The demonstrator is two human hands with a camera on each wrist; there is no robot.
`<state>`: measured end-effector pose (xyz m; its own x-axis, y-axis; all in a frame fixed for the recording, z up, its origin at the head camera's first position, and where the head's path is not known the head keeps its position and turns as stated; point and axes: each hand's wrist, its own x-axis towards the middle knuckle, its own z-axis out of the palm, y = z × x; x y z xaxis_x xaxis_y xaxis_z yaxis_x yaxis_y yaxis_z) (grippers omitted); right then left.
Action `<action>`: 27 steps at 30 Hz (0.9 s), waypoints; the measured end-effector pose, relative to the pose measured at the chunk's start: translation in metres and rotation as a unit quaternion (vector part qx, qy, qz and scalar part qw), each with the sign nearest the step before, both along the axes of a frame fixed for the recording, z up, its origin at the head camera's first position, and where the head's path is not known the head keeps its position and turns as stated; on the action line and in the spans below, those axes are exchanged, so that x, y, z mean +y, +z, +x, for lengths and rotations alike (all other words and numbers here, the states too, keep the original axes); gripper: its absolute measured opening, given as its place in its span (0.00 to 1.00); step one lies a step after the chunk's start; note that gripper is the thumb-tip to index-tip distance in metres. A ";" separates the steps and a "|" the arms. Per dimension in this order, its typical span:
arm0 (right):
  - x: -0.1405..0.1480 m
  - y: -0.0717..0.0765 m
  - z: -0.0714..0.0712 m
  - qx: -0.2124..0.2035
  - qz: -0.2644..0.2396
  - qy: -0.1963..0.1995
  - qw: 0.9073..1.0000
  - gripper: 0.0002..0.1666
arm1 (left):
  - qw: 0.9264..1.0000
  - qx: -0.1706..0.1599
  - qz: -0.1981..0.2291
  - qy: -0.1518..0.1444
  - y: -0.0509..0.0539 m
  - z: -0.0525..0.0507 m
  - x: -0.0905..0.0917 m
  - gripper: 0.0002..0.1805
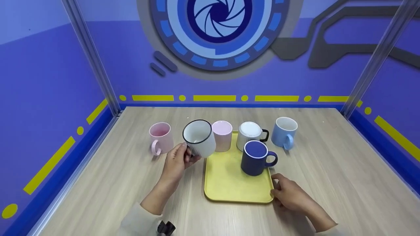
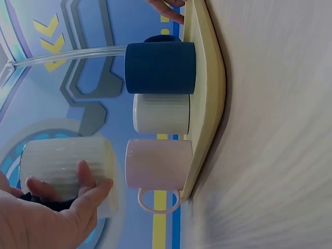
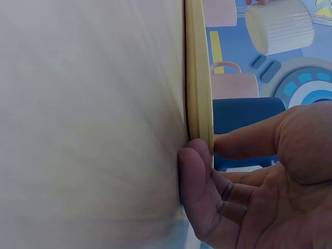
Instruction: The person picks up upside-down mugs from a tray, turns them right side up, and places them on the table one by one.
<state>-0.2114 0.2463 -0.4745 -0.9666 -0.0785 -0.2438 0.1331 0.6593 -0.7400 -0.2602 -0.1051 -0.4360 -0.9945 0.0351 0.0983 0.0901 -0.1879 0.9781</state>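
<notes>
My left hand [image 1: 177, 160] grips the black handle of a white mug [image 1: 204, 144] above the tray's left edge. That mug is tilted, its black rim and inside facing me; the left wrist view shows its ribbed side [image 2: 67, 161]. My right hand [image 1: 290, 193] pinches the right edge of a yellow tray [image 1: 229, 186], thumb above and fingers beneath in the right wrist view. On the tray stand a navy mug [image 1: 252, 164], a pink mug [image 1: 222, 141], and a second white mug [image 1: 250, 131], upside down, its black handle pointing right.
Left of the tray, another pink mug [image 1: 162, 137] stands upright on the wooden table [image 1: 124, 183]. A light blue mug [image 1: 283, 132] stands upright to the tray's right. Blue-purple panels [image 1: 118, 59] enclose the table's back and sides.
</notes>
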 end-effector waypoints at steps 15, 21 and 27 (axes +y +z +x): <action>0.001 0.000 0.000 -0.018 -0.005 -0.008 1.000 0.28 | 0.995 -0.056 0.016 0.085 -0.014 -0.018 -0.003 0.18; 0.002 0.000 0.000 -0.013 -0.007 -0.006 1.000 0.29 | 0.992 -0.072 0.036 0.095 -0.023 -0.026 -0.003 0.17; 0.002 -0.002 0.000 -0.009 -0.016 -0.005 1.000 0.29 | 0.989 -0.092 0.036 0.110 -0.032 -0.037 -0.002 0.17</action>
